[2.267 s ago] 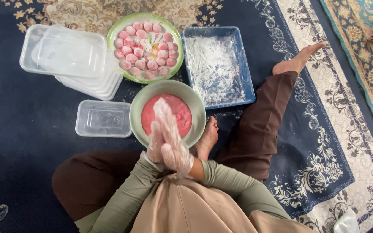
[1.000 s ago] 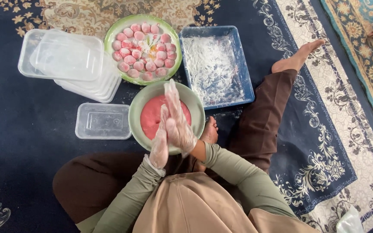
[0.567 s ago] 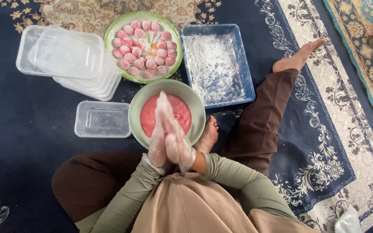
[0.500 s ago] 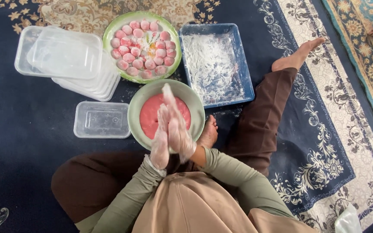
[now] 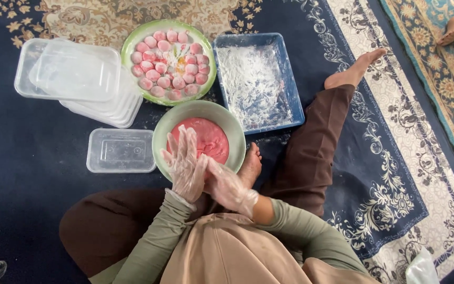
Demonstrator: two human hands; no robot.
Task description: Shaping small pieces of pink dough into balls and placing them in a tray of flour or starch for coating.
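The gloved left hand (image 5: 186,165) and right hand (image 5: 228,185) press palm to palm, fingers flat, probably rolling a bit of dough hidden between them. Light, even circling pressure suits this. The pink dough (image 5: 206,139) in the green bowl (image 5: 185,117) lies just beyond the grip.

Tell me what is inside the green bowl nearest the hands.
The green bowl holds smooth pink dough. The gloved left hand covers its near-left part, so what lies there cannot be seen.
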